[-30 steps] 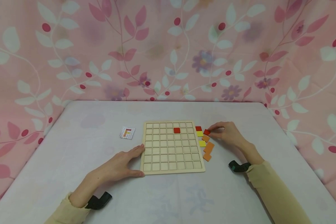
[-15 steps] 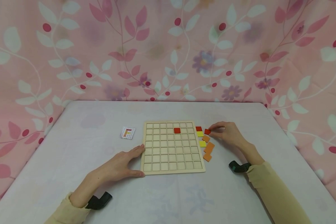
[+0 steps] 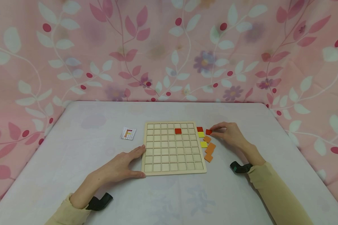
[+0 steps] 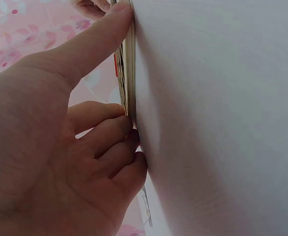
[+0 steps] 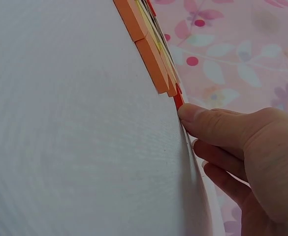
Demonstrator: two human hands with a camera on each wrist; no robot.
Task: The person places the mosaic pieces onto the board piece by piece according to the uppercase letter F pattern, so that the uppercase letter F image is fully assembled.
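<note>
right hand (image 3: 227, 135): fingers narrow, pinching a loose red tile (image 3: 208, 132) right of the grid board (image 3: 165, 151) | left hand (image 3: 115, 166): fingers wide, against its left edge | change: tile barely nudged outward, board unchanged; work seems paused at pick-up

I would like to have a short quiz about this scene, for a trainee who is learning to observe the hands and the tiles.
1. Choose one. What does the right hand pinch?
A) a yellow tile
B) a red tile
C) a pencil

2. True or false: the left hand touches the wooden board.

3. Short answer: in the head view, on which side of the board does the printed card lie?

Key:
1. B
2. True; it touches the board's left edge.
3. On the left.
</note>
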